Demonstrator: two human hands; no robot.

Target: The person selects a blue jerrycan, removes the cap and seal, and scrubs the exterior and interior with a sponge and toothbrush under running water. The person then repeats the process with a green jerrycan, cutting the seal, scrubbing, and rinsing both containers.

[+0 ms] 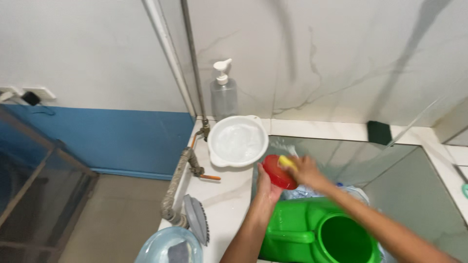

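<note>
A white marble-look counter (229, 204) is seen running along a sunken basin (390, 170) with pale green walls, set against white veined wall tiles; to the left a blue-painted wall band (107, 141) and a grey floor are visible. Nearest the camera, a translucent blue plastic bowl (161, 248) and a grey scrubbing brush (197, 224) are placed on the counter edge, beside a wrapped hose (175, 190). A large bright green plastic jug (321, 234) is lying in the basin just below the hands. The small red round plastic bowl (275, 171) is gripped from underneath by the left hand (267, 187), over the basin's near corner. The right hand (304, 171) is closed around a yellow sponge (286, 161), which is pressed against the bowl's rim. Farther back, a white plastic basin (238, 141) is set, and a clear pump dispenser bottle (224, 92) is standing against the wall.
</note>
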